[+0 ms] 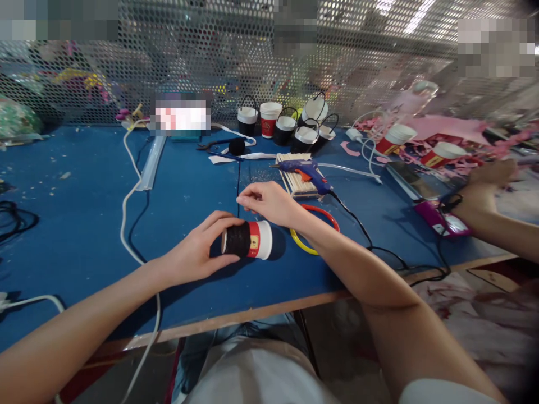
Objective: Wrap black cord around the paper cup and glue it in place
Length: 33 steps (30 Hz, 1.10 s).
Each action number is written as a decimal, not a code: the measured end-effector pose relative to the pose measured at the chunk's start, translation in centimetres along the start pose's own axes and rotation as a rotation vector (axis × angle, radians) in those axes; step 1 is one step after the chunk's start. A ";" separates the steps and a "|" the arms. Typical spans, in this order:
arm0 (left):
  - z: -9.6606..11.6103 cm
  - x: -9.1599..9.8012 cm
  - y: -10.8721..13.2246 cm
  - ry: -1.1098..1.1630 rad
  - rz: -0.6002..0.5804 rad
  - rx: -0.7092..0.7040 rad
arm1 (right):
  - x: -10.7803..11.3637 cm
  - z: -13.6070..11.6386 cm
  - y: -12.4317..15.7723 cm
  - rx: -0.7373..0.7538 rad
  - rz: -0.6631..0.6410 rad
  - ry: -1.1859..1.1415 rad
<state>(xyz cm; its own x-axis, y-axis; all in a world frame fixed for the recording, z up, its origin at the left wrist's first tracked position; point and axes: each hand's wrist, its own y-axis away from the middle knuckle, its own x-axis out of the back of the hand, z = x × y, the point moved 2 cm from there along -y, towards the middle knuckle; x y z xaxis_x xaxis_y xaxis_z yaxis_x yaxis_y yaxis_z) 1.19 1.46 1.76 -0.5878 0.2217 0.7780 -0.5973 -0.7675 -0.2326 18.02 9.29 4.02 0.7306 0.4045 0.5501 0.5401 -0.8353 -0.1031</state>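
Note:
A paper cup [255, 240] lies on its side on the blue table, its white rim facing right. Black cord is wound round its lower part, leaving a red band bare. My left hand [202, 247] is closed round the wound end, thumb below and fingers above. Just beyond the cup, my right hand [263, 203] pinches the thin black cord [239, 179], which stretches from the cup up to a black ball of cord [236, 147]. The other fingers of my right hand are curled.
A blue glue gun [303, 170] rests on a stack of wooden sticks [290, 188]. Several cups with black handles [285, 130] stand by the mesh wall. Red and yellow rings [303, 241] lie beneath my right forearm. Another person's arm [484, 216] rests at right. A white cable [126, 207] crosses left.

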 end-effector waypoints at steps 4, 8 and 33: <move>-0.3 0.1 -0.1 0.049 0.019 0.054 | 2.9 -1.0 0.4 -0.026 0.103 -0.187; -0.6 0.4 -0.1 0.036 0.052 0.115 | 7.8 -1.4 1.3 -0.026 0.343 -0.002; -1.6 0.3 -0.2 -0.039 0.098 0.110 | 12.4 -2.4 4.4 -0.036 0.356 -0.226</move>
<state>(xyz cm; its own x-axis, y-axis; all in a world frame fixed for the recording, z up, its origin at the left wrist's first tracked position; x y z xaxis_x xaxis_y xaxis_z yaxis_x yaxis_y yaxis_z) 0.26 2.63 1.17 -0.6175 0.1205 0.7773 -0.4735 -0.8460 -0.2450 28.46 9.72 12.39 0.9442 0.1568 0.2897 0.2259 -0.9483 -0.2229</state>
